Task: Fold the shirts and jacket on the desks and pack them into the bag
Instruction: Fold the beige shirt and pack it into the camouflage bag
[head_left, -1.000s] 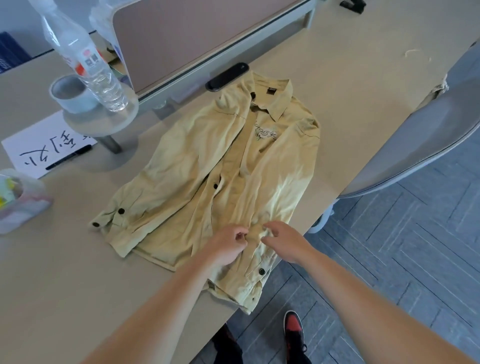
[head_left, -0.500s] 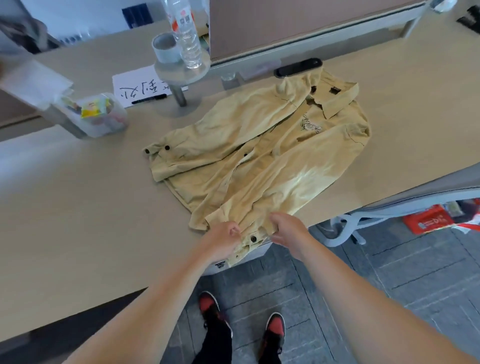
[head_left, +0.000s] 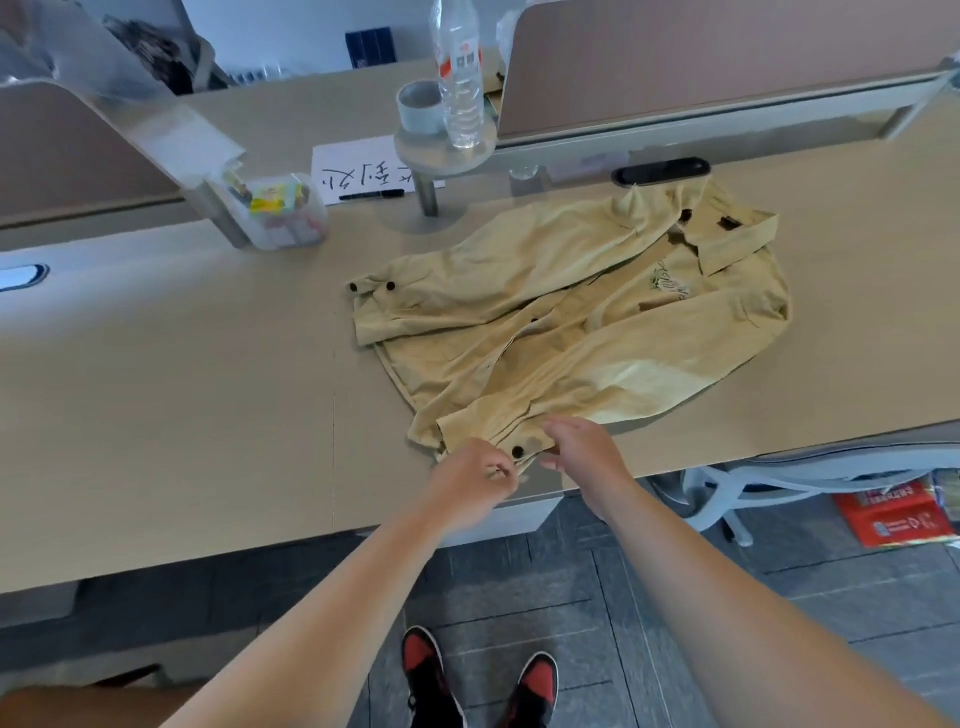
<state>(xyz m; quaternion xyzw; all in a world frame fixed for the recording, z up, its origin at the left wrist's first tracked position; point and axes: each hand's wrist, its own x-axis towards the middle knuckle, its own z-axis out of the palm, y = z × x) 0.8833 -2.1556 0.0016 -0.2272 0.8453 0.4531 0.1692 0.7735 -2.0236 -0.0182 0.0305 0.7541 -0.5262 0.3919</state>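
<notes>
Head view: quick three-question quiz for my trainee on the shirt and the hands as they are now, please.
1. True or false: the shirt lies on the floor.
2. Where do the left hand and right hand hold the shirt? A) the collar B) the buttoned cuff nearest the person C) the far sleeve
3. Fill in: the water bottle stands beside a grey ___.
Key: 1 false, it lies on the desk. 2 B. 3 cup.
</notes>
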